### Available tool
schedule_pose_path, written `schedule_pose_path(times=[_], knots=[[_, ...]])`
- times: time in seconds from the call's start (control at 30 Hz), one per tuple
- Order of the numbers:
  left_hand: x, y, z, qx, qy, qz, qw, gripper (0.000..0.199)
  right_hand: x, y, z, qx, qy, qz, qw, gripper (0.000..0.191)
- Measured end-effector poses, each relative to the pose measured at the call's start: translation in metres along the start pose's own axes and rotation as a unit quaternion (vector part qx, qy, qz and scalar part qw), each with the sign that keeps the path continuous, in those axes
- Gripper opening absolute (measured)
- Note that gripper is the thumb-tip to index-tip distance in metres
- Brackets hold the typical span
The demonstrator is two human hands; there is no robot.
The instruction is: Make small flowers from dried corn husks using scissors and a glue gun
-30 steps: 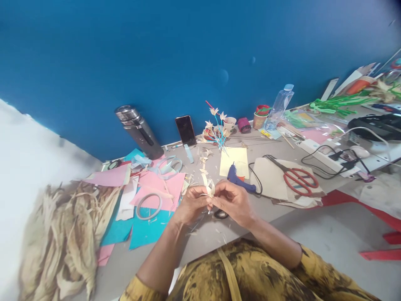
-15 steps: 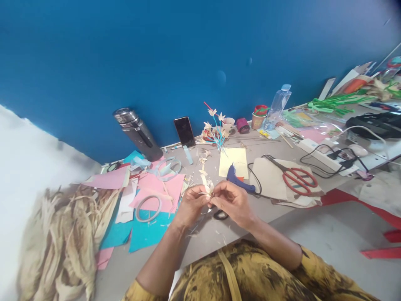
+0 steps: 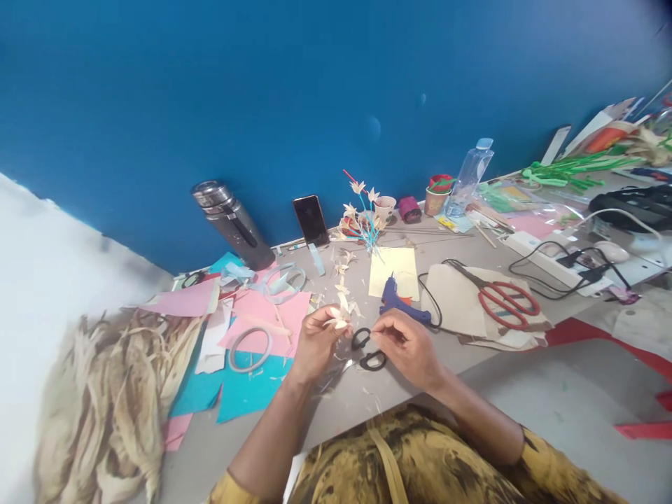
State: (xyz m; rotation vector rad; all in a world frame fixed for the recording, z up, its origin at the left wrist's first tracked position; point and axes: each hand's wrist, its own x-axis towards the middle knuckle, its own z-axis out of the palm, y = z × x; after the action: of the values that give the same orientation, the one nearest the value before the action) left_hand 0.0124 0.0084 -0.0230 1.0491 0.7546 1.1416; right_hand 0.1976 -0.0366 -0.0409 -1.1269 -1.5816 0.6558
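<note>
Between the fingertips of my left hand (image 3: 319, 344) is a small cream husk flower (image 3: 339, 320), its petals spread upward. My right hand (image 3: 407, 348) is apart from it, to the right, with thumb and fingertips pinched together; whatever they hold, if anything, is too small to make out. Black-handled scissors (image 3: 373, 360) lie on the table between my hands. Just beyond my right hand rests a blue glue gun (image 3: 402, 302), partly over a yellow sheet (image 3: 408, 262). Finished-looking husk flowers on blue stems (image 3: 367, 220) stand behind, near the wall.
Dried husks (image 3: 113, 406), pink paper (image 3: 294, 308) and a tape roll (image 3: 250, 349) lie left. A dark flask (image 3: 234, 227) and a phone (image 3: 311, 220) stand at the wall. Red-handled scissors (image 3: 508, 304), a clear bottle (image 3: 469, 178) and a power strip (image 3: 551, 262) are right.
My right hand has drawn away from the flower to the right, uncovering the black scissor handles. The flower remains in my left hand.
</note>
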Motion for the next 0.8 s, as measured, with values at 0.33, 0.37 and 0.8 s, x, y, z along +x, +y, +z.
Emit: schedule_pose_path(times=[0.33, 0.37, 0.8], knots=[[0.003, 0.003, -0.001, -0.15, -0.051, -0.048, 0.986, 0.031, -0.045, 0.034, -0.029, -0.103, -0.018, -0.01, 0.994, 0.014], [0.003, 0.002, -0.001, -0.127, -0.045, -0.04, 0.99, 0.03, -0.046, 0.036, -0.028, -0.106, -0.022, -0.014, 0.994, 0.014], [0.006, -0.012, 0.0, 0.203, 0.068, 0.192, 0.958, 0.007, -0.045, 0.042, -0.028, -0.116, 0.016, -0.016, 0.993, 0.014]])
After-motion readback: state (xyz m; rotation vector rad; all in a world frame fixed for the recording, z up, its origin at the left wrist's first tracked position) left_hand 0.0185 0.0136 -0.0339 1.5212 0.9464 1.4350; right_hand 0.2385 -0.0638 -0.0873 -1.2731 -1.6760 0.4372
